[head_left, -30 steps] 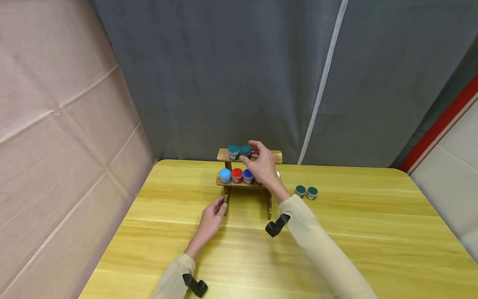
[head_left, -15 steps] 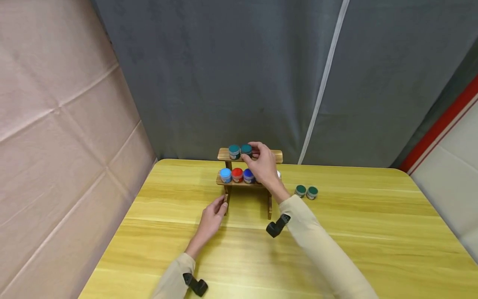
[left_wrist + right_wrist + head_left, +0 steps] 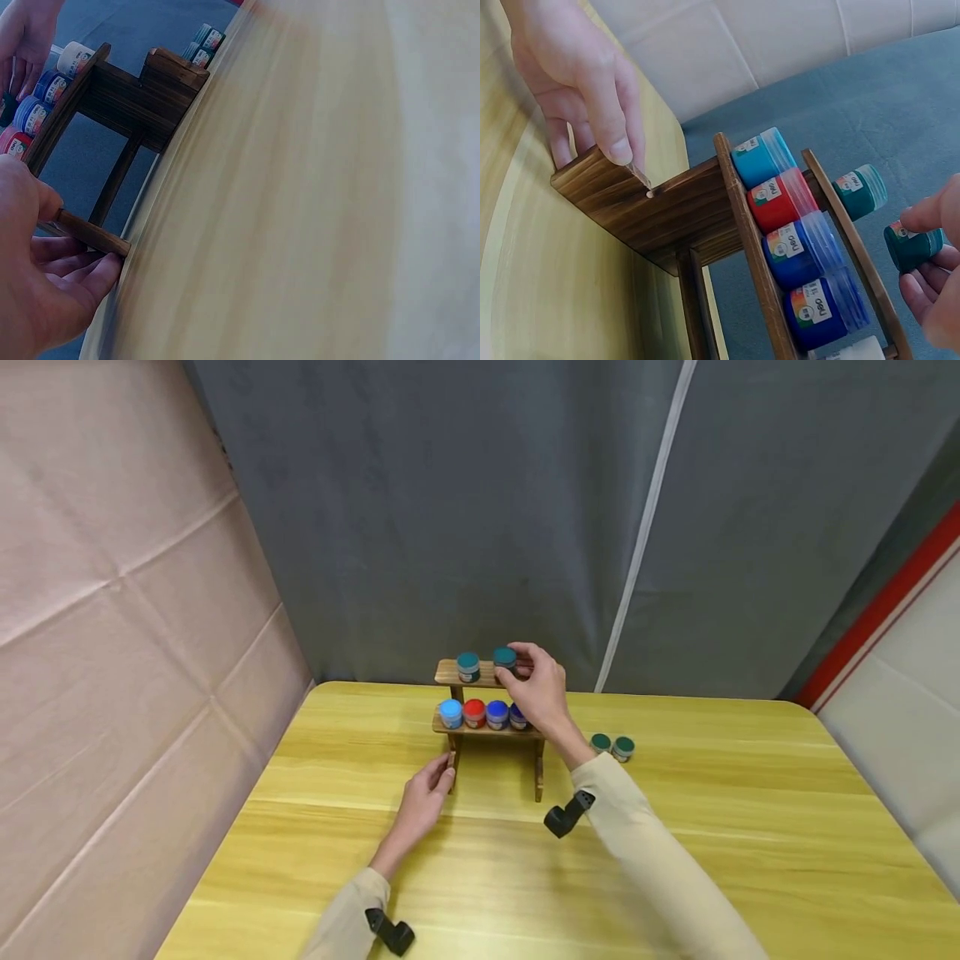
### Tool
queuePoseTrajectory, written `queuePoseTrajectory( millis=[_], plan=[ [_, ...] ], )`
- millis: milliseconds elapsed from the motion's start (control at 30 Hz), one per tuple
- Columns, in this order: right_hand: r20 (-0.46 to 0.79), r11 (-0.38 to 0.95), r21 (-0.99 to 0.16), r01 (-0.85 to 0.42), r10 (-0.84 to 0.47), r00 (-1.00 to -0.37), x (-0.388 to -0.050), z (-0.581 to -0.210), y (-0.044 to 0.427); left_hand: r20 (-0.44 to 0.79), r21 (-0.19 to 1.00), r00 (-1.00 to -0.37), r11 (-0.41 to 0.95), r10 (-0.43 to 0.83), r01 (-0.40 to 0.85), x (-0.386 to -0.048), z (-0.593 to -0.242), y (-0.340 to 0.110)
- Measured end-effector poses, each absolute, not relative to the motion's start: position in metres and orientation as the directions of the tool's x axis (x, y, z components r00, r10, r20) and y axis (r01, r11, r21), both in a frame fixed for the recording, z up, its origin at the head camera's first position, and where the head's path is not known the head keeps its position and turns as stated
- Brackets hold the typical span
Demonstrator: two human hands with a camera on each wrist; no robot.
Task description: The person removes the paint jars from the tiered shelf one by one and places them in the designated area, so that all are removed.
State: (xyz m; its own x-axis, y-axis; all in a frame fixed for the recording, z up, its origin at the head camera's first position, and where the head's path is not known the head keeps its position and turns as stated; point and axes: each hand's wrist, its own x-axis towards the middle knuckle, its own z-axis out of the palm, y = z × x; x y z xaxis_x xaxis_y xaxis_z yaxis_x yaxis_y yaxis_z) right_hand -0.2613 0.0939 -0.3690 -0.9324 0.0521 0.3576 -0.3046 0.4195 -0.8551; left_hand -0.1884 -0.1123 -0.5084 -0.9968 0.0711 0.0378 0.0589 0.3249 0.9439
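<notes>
At the upper tier (image 3: 446,673) of a two-tier wooden stand (image 3: 538,768), see a green paint jar (image 3: 907,255) pinched between thumb and fingers of the right hand (image 3: 543,691), apart from a second green jar (image 3: 859,193) on that tier. Note the left hand (image 3: 420,797) clamped on the stand's left leg (image 3: 600,184). Compare the light blue jar (image 3: 763,156), red jar (image 3: 780,199) and two blue jars (image 3: 804,251) along the lower tier (image 3: 751,247), and two green-lidded jars (image 3: 622,749) on the tabletop (image 3: 712,818), right of the stand.
</notes>
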Motion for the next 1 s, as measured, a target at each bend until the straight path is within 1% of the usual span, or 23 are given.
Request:
queuePoseTrajectory(
  millis=[333,733,1000],
  plan=[
    [0.341,0.419,-0.861,-0.289,0.053,-0.939,-0.258,-0.363,0.103,0.047,0.940,-0.997,0.336,0.068,0.067,-0.190,-0.509,-0.111],
    [0.372,0.396,-0.861,-0.319,0.063,-0.926,-0.251,-0.363,0.113,0.030,0.938,-0.998,0.343,0.061,0.049,-0.187,-0.506,-0.112],
    [0.343,0.361,-0.886,-0.291,0.089,-0.935,-0.246,-0.363,0.127,0.026,0.944,-0.998,0.327,0.062,0.045,-0.188,-0.508,-0.109]
  ],
)
